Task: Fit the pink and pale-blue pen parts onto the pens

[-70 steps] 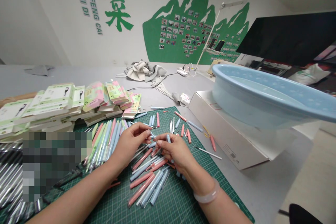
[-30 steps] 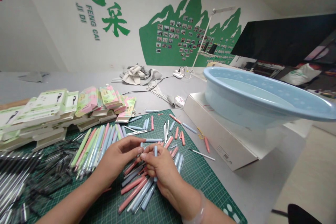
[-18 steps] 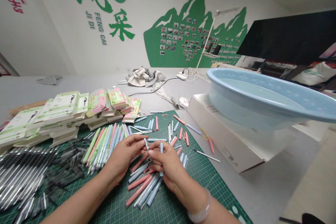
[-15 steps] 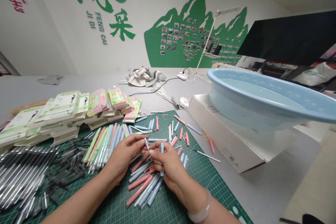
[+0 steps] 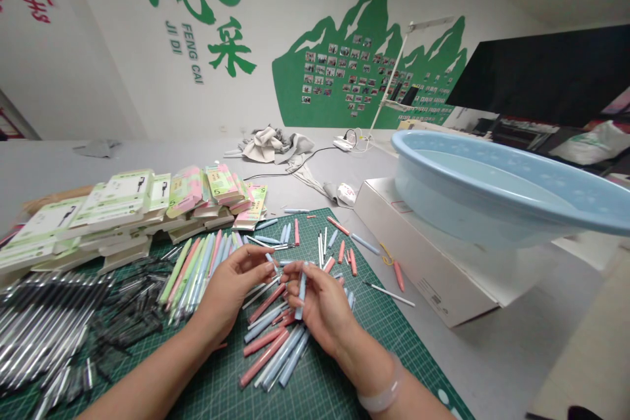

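My left hand (image 5: 236,285) pinches a small light-blue pen part (image 5: 272,260) between thumb and fingertips. Close beside it, my right hand (image 5: 319,302) is closed on a light-blue pen barrel (image 5: 300,296), which stands nearly upright across its fingers. The fingertips of both hands almost meet above a loose pile of pen parts. Below them lie red pen barrels (image 5: 266,344), blue barrels (image 5: 295,357) and white refills on a green cutting mat (image 5: 339,394). A fan of pastel pens (image 5: 197,279) is just left of my left hand.
Clear pens with dark grips (image 5: 44,328) and black clips (image 5: 125,315) spread over the left. Printed pen boxes (image 5: 118,200) are heaped behind them. A blue basin (image 5: 472,203) rests on a white carton (image 5: 423,262) at right. Grey cloths (image 5: 270,144) lie at the back.
Both hands stay close together over the pile. The blue barrel in my right hand has tilted and dropped slightly, and the right fingers have opened out a little. The camera view has shifted slightly.
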Demonstrator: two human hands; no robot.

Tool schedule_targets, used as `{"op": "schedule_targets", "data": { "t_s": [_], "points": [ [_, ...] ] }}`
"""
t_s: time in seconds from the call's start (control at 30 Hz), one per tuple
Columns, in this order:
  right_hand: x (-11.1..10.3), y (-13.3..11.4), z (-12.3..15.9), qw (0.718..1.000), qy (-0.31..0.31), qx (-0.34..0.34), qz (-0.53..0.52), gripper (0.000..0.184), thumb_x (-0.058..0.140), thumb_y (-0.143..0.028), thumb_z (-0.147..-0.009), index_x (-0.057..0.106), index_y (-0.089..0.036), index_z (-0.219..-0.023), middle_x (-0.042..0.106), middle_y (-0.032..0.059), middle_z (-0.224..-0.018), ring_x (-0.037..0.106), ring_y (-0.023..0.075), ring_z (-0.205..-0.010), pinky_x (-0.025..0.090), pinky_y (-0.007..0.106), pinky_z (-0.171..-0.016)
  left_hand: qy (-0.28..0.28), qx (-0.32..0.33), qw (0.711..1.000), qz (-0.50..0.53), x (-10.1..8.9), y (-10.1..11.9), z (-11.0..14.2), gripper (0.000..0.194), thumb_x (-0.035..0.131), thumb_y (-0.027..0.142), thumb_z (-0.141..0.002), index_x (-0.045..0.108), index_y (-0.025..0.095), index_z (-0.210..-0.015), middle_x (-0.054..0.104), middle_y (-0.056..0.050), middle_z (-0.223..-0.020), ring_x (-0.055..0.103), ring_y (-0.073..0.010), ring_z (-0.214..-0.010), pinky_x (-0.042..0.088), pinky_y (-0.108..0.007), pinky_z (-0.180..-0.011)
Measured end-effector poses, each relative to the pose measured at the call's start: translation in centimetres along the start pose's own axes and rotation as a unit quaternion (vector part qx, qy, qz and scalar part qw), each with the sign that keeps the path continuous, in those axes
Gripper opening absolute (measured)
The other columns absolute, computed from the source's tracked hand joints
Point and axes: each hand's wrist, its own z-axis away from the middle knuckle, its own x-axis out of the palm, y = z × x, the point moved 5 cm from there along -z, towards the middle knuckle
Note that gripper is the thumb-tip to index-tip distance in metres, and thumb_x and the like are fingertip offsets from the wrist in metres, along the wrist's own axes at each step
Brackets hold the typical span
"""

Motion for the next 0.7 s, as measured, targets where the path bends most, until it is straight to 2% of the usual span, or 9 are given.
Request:
{"op": "schedule_targets", "data": {
  "t_s": [0.1, 0.2, 0.3, 0.43, 0.53, 0.7],
  "points": [
    [-0.3, -0.5, 0.1, 0.999, 0.015, -0.023, 0.028, 0.023, 0.067, -0.032, -0.075, 0.069, -0.011, -0.085, 0.057, 0.0026, -0.069, 0.052, 0.0096, -0.063, 0.044, 0.022, -0.061, 0.003, 0.002, 1.000, 0.016, -0.1, -0.1, 0.0, 0.031, 0.071, 0.032, -0.070, 0.063, 0.019, -0.097, 0.065, -0.001, -0.082, 0.060, -0.0128, -0.074, 0.048, -0.024, -0.071],
    [-0.3, -1.2, 0.2, 0.996, 0.025, -0.043, 0.069, 0.024, 0.072, -0.031, -0.072, 0.069, -0.014, -0.087, 0.059, 0.0018, -0.073, 0.057, 0.0117, -0.069, 0.046, 0.024, -0.069, 0.017, 0.006, 0.999, 0.036, -0.2, 0.1, 0.0, 0.031, 0.072, 0.031, -0.069, 0.063, 0.018, -0.095, 0.066, -0.002, -0.083, 0.062, -0.0141, -0.076, 0.050, -0.026, -0.072],
    [-0.2, -1.7, 0.4, 0.991, 0.033, -0.062, 0.116, 0.029, 0.076, -0.027, -0.066, 0.070, -0.015, -0.091, 0.061, 0.0024, -0.078, 0.059, 0.0138, -0.075, 0.047, 0.025, -0.068, 0.028, 0.017, 0.998, 0.047, -0.1, 0.5, 0.1, 0.031, 0.072, 0.031, -0.069, 0.063, 0.017, -0.094, 0.067, -0.003, -0.084, 0.063, -0.0156, -0.077, 0.051, -0.027, -0.071],
    [-0.8, -2.4, 0.3, 0.978, 0.067, -0.102, 0.167, 0.033, 0.078, -0.024, -0.063, 0.069, -0.018, -0.094, 0.058, -0.0014, -0.072, 0.055, 0.0093, -0.062, 0.045, 0.021, -0.055, 0.032, 0.025, 0.998, 0.040, 0.0, 0.9, 0.3, 0.031, 0.072, 0.032, -0.069, 0.062, 0.016, -0.093, 0.067, -0.004, -0.084, 0.063, -0.0162, -0.077, 0.052, -0.028, -0.071],
    [-1.9, -2.7, -0.1, 0.981, 0.108, -0.103, 0.122, 0.032, 0.079, -0.025, -0.061, 0.067, -0.019, -0.090, 0.060, -0.0017, -0.075, 0.056, 0.0085, -0.059, 0.047, 0.020, -0.052, 0.043, 0.038, 0.998, 0.023, -0.1, 1.4, 0.4, 0.031, 0.071, 0.033, -0.070, 0.062, 0.016, -0.094, 0.066, -0.004, -0.086, 0.063, -0.0159, -0.077, 0.052, -0.028, -0.071],
    [-2.9, -2.5, -0.6, 0.987, 0.142, -0.076, 0.027, 0.031, 0.082, -0.022, -0.057, 0.065, -0.015, -0.082, 0.064, 0.0007, -0.072, 0.063, 0.0111, -0.066, 0.055, 0.025, -0.072, 0.061, 0.066, 0.996, -0.011, -0.2, 2.5, 0.8, 0.029, 0.070, 0.033, -0.072, 0.062, 0.016, -0.094, 0.067, -0.004, -0.088, 0.064, -0.0168, -0.079, 0.052, -0.030, -0.074]
  ]
}}
